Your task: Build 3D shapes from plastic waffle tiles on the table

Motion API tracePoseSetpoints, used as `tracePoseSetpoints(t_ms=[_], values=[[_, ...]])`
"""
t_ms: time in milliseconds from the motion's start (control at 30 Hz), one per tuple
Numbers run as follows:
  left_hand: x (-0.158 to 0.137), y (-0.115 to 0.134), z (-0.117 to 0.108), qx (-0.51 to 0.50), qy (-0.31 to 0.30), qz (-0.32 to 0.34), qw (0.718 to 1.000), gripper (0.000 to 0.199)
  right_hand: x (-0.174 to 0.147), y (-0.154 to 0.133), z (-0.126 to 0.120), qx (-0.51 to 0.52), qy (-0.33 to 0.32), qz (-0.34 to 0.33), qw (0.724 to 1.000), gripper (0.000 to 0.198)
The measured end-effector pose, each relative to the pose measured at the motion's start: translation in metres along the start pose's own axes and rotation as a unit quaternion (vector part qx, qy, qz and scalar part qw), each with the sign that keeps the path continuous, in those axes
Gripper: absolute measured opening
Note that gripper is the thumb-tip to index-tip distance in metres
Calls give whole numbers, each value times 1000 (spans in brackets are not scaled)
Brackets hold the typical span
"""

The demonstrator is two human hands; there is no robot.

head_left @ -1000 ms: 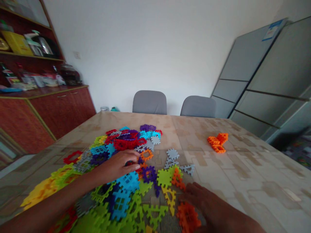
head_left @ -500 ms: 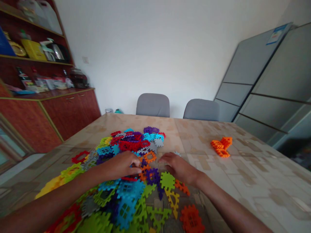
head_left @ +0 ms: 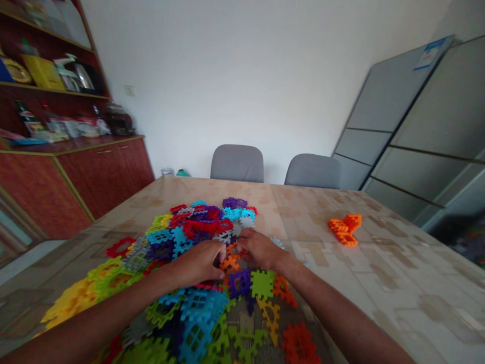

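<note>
Over the heap of notched plastic building pieces, my left hand [head_left: 206, 261] is curled, thumb and fingers closed at the left edge of an orange building piece [head_left: 231, 262]. My right hand [head_left: 261, 248] pinches at the upper right of the same orange area; its fingertips partly cover what they grip. Just below lie a purple window piece [head_left: 239, 284] and a lime green square piece [head_left: 262, 284]. Blue window pieces [head_left: 197, 331] are stacked nearer to me, under my left forearm. Red pieces [head_left: 200, 227] lie beyond my left hand.
An assembled orange cluster [head_left: 344, 230] stands apart on the right of the patterned table [head_left: 303, 212]. Yellow pieces [head_left: 70, 303] are piled at the left. Two grey chairs [head_left: 237, 163] stand behind the table, and a wooden cabinet [head_left: 109, 169] is at the left.
My right hand has moved left and slightly away from me, onto the orange piece beside my left hand. My left hand has shifted slightly. The view has turned a little.
</note>
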State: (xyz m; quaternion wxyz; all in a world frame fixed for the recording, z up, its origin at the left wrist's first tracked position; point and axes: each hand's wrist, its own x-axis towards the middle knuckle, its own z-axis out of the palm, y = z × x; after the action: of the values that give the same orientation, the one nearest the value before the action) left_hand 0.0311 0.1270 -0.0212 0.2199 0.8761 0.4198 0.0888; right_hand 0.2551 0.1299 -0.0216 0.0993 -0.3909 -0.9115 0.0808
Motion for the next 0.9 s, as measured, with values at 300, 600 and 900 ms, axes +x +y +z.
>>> tracePoseSetpoints(t_ms=[300, 600, 900], values=[[-3, 2, -21, -144, 82, 12, 986, 18, -50, -7, -34, 73, 91, 11, 993, 13], [-46, 82, 8, -297, -39, 11, 954, 38, -158, -33, -48, 58, 102, 176, 977, 15], [-31, 131, 70, -195, -94, 23, 976, 50, -191, -38, -41, 199, 158, 234, 938, 18]])
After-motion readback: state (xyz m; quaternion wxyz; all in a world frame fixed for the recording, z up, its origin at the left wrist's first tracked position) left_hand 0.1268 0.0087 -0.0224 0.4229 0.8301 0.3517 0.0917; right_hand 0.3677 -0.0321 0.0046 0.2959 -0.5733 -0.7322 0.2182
